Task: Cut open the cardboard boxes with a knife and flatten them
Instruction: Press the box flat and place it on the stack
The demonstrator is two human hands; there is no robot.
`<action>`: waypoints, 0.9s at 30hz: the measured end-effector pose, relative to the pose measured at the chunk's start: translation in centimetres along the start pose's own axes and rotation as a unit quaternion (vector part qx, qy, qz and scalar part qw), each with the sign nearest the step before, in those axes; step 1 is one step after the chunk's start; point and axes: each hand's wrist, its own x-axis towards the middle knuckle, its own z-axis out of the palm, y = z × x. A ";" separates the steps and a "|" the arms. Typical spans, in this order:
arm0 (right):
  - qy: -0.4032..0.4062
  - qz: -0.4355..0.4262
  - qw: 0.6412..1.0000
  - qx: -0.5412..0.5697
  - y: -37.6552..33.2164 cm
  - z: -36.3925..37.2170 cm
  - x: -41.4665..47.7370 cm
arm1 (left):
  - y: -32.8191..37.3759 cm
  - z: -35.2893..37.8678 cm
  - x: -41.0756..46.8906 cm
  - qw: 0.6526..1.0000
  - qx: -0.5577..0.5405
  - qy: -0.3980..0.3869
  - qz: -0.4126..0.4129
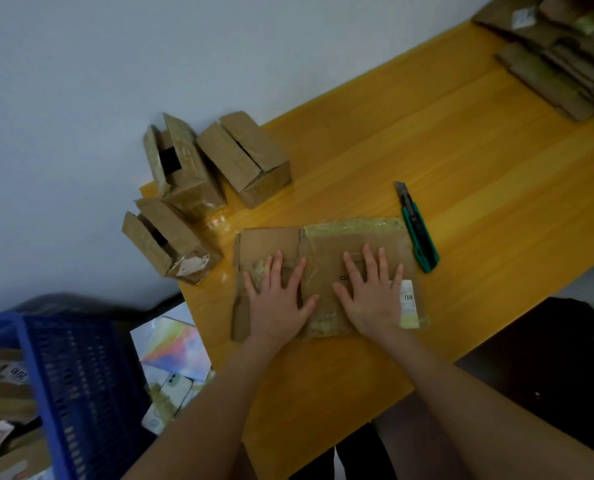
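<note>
While both my palms lie flat on it, the flattened box [326,244] sits in the lower middle of the frame on the yellow table [462,150], brown and creased, with yellowish tape along its top edge and lower right corner and a white label [408,303] at its right side. My left hand [278,299] presses down on the left half with fingers straight and spread; my right hand [371,292] presses the right half the same way, its little finger just beside the label. Neither hand curls round anything. The knife [418,230], green-handled with its blade pointing toward the top of the frame, lies on the table just beside the box's right edge, apart from my fingers. At the upper left of the table three cardboard boxes stand close together, one at the back corner [181,168], one to its right [250,157] and one nearest the table's edge [171,244], each with its top flaps parted. A pile of flat cardboard [562,64] lies at the upper right of the frame. At the lower left a blue mesh basket [81,375] holds brown cardboard pieces [8,386], some bearing labels; I cannot tell whether those are whole boxes.
</note>
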 end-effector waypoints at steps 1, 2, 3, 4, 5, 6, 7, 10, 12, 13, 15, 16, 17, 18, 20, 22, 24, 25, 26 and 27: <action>0.017 0.002 0.998 0.057 0.2 -0.9 -0.4 | -0.3 -0.9 0.0 1.000 -0.020 0.004 -0.010; 0.050 0.006 0.993 0.106 0.6 -1.6 -0.9 | -0.6 -1.9 -0.3 0.998 -0.049 0.018 -0.028; 0.100 0.020 0.985 0.139 1.1 -2.4 -1.5 | -0.9 -2.8 -0.5 0.995 -0.077 0.039 -0.049; 0.158 0.045 0.973 0.160 1.7 -3.1 -1.9 | -1.3 -3.5 -0.7 0.991 -0.095 0.058 -0.070; 0.199 0.089 0.960 0.175 2.2 -3.7 -2.5 | -1.8 -4.0 -1.0 0.988 -0.104 0.067 -0.092; 0.217 0.144 0.947 0.189 2.7 -4.3 -3.1 | -2.1 -4.3 -1.3 0.984 -0.116 0.064 -0.118; 0.206 0.198 0.936 0.204 3.2 -4.6 -3.7 | -2.2 -4.4 -1.5 0.977 -0.143 0.055 -0.149; 0.066 0.291 0.913 0.279 4.1 -4.4 -4.5 | -2.1 -4.5 -1.6 0.920 -0.300 0.006 -0.253; -0.009 0.300 0.902 0.311 4.5 -3.6 -4.4 | -2.3 -4.5 -1.6 0.890 -0.347 -0.006 -0.295; -0.022 0.295 0.899 0.322 4.4 -3.6 -4.3 | -2.4 -4.6 -1.6 0.880 -0.357 -0.006 -0.314; -0.029 0.283 0.893 0.349 3.9 -4.4 -4.2 | -2.8 -5.1 -1.5 0.867 -0.360 0.006 -0.345; -0.028 0.274 0.891 0.362 3.5 -5.1 -4.2 | -2.8 -5.5 -1.5 0.866 -0.358 0.015 -0.349; -0.030 0.272 0.888 0.370 3.5 -5.7 -4.0 | -2.6 -6.1 -1.5 0.866 -0.359 0.022 -0.348; -0.026 0.266 0.886 0.379 3.4 -6.5 -3.9 | -2.3 -6.7 -1.6 0.865 -0.365 0.026 -0.343; -0.018 0.257 0.881 0.397 3.4 -8.3 -3.8 | -1.1 -8.1 -1.3 0.861 -0.385 0.032 -0.330; 0.004 0.247 0.877 0.412 3.9 -9.7 -3.6 | 0.2 -9.4 -0.8 0.857 -0.399 0.039 -0.322; 0.025 0.245 0.871 0.426 4.8 -11.0 -3.3 | 1.4 -10.4 0.1 0.853 -0.414 0.042 -0.314; 0.036 0.244 0.868 0.432 5.4 -11.6 -3.2 | 1.8 -10.7 0.5 0.851 -0.426 0.041 -0.305; 0.050 0.240 0.864 0.439 5.9 -12.4 -3.0 | 2.3 -11.1 1.1 0.849 -0.437 0.041 -0.296; 0.061 0.236 0.865 0.437 6.5 -13.0 -2.7 | 2.7 -11.4 1.7 0.848 -0.442 0.042 -0.290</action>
